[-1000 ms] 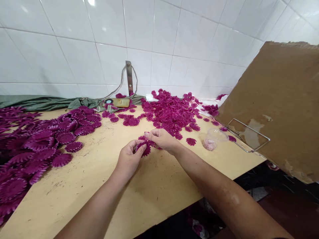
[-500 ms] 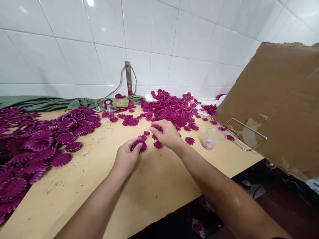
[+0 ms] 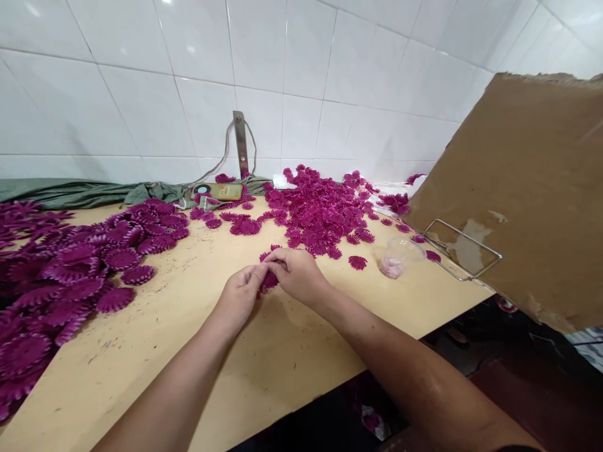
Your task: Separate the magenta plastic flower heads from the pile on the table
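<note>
My left hand (image 3: 242, 294) pinches a purple flower disc (image 3: 269, 282) with a fringed edge, held just above the tabletop. Against its fingertips, my right hand (image 3: 300, 274) is closed in a pinch at the upper side of the same flower. The fingers hide most of the disc, and I cannot make out the small piece between my right fingertips. Just beyond the hands lies a heap of small purple flower pieces (image 3: 320, 210). One loose piece (image 3: 357, 262) rests to the right of my right hand.
A big pile of larger purple discs (image 3: 80, 263) covers the left of the wooden table (image 3: 188, 351). On the right are a clear plastic dish (image 3: 393, 260), a wire frame (image 3: 464, 251) and a leaning brown board (image 3: 527, 188). Green cloth (image 3: 94, 193) and a yellowish device (image 3: 226, 191) lie along the tiled wall.
My right hand has come from the small pieces down and left to meet my left hand at the flower disc. The left hand has barely moved.
</note>
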`<action>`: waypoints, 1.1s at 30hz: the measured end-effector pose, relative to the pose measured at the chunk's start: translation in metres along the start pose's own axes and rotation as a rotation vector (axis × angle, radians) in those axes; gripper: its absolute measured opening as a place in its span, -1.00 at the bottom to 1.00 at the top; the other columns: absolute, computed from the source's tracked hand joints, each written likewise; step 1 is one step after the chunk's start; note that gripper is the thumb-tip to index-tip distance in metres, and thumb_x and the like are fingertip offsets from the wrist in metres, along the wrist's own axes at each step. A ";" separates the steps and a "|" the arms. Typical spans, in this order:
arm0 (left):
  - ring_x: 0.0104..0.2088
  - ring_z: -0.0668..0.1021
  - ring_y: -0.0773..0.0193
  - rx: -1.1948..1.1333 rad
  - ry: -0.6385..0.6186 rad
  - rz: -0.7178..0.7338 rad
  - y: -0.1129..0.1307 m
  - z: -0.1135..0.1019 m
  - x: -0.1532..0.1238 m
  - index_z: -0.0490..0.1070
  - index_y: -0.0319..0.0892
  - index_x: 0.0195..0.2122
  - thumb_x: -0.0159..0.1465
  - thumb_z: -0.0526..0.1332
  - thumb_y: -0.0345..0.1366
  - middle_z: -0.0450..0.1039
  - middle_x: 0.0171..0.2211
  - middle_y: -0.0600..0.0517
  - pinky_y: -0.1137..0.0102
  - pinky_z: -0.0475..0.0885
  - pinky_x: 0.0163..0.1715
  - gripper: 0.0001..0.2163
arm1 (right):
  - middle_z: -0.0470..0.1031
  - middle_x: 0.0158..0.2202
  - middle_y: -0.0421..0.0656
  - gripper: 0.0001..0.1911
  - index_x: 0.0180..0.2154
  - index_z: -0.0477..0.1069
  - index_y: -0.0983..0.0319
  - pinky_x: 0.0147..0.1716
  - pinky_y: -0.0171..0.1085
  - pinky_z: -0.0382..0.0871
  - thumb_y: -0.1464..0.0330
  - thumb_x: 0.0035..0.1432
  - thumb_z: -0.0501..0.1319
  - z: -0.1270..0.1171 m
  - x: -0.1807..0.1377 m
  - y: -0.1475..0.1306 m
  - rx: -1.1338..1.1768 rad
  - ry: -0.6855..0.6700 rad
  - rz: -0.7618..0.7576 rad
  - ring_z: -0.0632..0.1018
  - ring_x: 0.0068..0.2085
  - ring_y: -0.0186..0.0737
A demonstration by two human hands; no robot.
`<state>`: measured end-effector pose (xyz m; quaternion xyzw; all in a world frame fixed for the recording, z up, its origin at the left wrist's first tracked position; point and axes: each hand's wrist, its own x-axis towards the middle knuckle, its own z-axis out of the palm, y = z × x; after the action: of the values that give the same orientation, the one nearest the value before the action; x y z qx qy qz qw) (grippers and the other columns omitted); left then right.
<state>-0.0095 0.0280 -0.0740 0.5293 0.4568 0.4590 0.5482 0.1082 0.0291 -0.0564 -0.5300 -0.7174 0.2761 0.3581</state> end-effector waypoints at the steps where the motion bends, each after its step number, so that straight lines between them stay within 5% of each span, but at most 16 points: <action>1: -0.60 0.31 0.38 0.020 -0.008 0.009 0.001 0.002 0.000 0.36 -0.21 -0.62 -0.14 0.29 0.00 0.33 -0.66 0.09 0.45 0.19 -0.56 -0.66 | 0.44 -0.48 -0.19 -0.85 -0.48 0.39 0.23 -0.38 -0.31 0.25 0.46 0.08 0.10 -0.001 0.001 0.000 -0.097 0.061 0.002 0.40 -0.43 -0.32; 5: -0.58 0.33 0.37 0.044 -0.016 0.039 0.001 0.007 -0.003 0.35 -0.20 -0.64 -0.19 0.32 -0.09 0.32 -0.67 0.10 0.46 0.22 -0.54 -0.72 | 0.40 -0.49 -0.18 -0.83 -0.43 0.37 0.21 -0.35 -0.29 0.22 0.40 0.13 0.05 -0.014 0.015 0.009 -0.260 0.267 0.116 0.37 -0.43 -0.28; 9: -0.58 0.33 0.35 0.061 -0.038 0.008 -0.001 0.006 -0.007 0.36 -0.20 -0.65 -0.21 0.31 0.00 0.33 -0.67 0.08 0.45 0.22 -0.56 -0.66 | 0.39 -0.15 -0.06 -0.74 -0.18 0.39 0.25 -0.14 -0.22 0.26 0.52 0.09 0.04 -0.041 0.025 0.020 -0.278 0.391 0.211 0.41 -0.15 -0.20; 13: -0.66 0.25 0.39 0.093 0.026 -0.054 -0.005 0.001 -0.005 0.30 -0.17 -0.68 -0.18 0.29 0.08 0.25 -0.74 0.13 0.48 0.14 -0.65 -0.61 | 0.29 0.04 -0.02 -0.66 -0.07 0.38 0.24 -0.02 -0.11 0.20 0.44 0.07 0.14 -0.044 0.008 0.006 -0.270 0.252 0.095 0.26 0.08 -0.06; 17: -0.68 0.24 0.40 0.028 0.025 -0.028 -0.009 0.001 -0.004 0.29 -0.18 -0.70 -0.18 0.29 0.09 0.25 -0.75 0.12 0.46 0.15 -0.64 -0.59 | 0.48 -0.32 -0.15 -0.83 -0.33 0.44 0.26 -0.29 -0.29 0.31 0.31 0.04 0.20 -0.021 -0.009 -0.012 -0.081 -0.069 0.013 0.45 -0.27 -0.28; 19: -0.63 0.31 0.35 -0.061 0.038 -0.010 -0.010 0.002 -0.005 0.32 -0.19 -0.67 -0.12 0.25 0.12 0.29 -0.72 0.09 0.44 0.22 -0.57 -0.59 | 0.46 -0.42 -0.21 -0.89 -0.40 0.42 0.26 -0.38 -0.35 0.28 0.34 -0.01 0.23 -0.010 -0.010 -0.012 0.001 -0.108 0.013 0.44 -0.37 -0.34; 23: -0.65 0.26 0.39 -0.061 0.017 -0.010 -0.007 0.003 -0.009 0.30 -0.19 -0.66 -0.06 0.18 0.12 0.24 -0.71 0.11 0.44 0.17 -0.59 -0.58 | 0.43 -0.52 -0.25 -0.95 -0.47 0.37 0.25 -0.41 -0.37 0.27 0.50 -0.01 0.18 -0.001 -0.007 -0.003 0.102 0.006 0.077 0.44 -0.44 -0.37; 27: -0.57 0.30 0.39 -0.044 -0.096 0.037 -0.002 0.005 -0.009 0.34 -0.19 -0.58 -0.17 0.31 -0.11 0.28 -0.65 0.14 0.47 0.19 -0.52 -0.73 | 0.37 -0.56 -0.24 -0.88 -0.52 0.31 0.23 -0.47 -0.35 0.20 0.44 0.05 0.13 -0.002 -0.002 -0.002 -0.062 0.144 0.099 0.38 -0.50 -0.35; 33: -0.52 0.37 0.36 -0.141 -0.113 0.031 -0.006 0.006 -0.011 0.38 -0.20 -0.57 -0.15 0.31 -0.14 0.39 -0.59 0.08 0.45 0.26 -0.45 -0.76 | 0.41 -0.41 -0.15 -0.84 -0.39 0.29 0.24 -0.41 -0.30 0.30 0.54 0.10 -0.02 -0.033 0.029 0.015 0.042 0.437 0.314 0.44 -0.42 -0.32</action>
<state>-0.0052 0.0164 -0.0794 0.5214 0.3836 0.4679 0.6017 0.1377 0.0619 -0.0422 -0.6742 -0.5264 0.2220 0.4681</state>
